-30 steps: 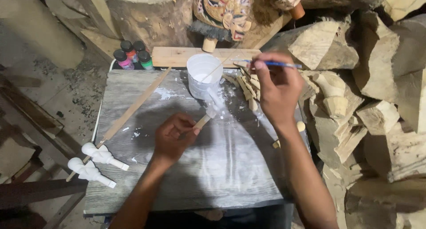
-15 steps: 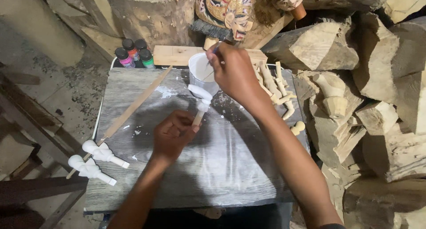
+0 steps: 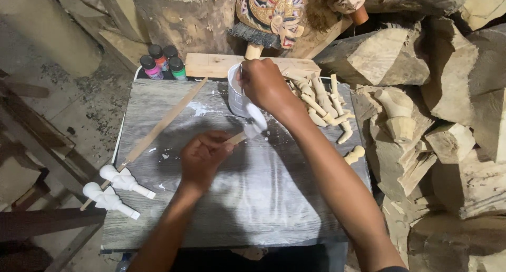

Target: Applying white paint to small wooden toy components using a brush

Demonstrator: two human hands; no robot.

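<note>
My left hand (image 3: pixel 203 159) grips a small wooden peg whose white-painted end (image 3: pixel 252 125) points up and right, just above the grey board (image 3: pixel 263 209). My right hand (image 3: pixel 263 83) is closed over the rim of a white paint can (image 3: pixel 235 97) at the board's far edge. It seems to hold a thin brush, mostly hidden by the fingers. White paint smears the board around the can.
Two white-painted carved pieces (image 3: pixel 124 180) (image 3: pixel 108 198) lie at the board's left edge beside a long wooden stick (image 3: pixel 163 122). Unpainted wooden pieces (image 3: pixel 321 103) are heaped right of the can. Small paint bottles (image 3: pixel 161 61), a painted puppet figure (image 3: pixel 269 14) and rough logs (image 3: pixel 453 93) surround the board.
My right hand swung left from beside the unpainted pieces, where it held the brush in the air, to over the paint can. My left hand has stayed put with its peg.
</note>
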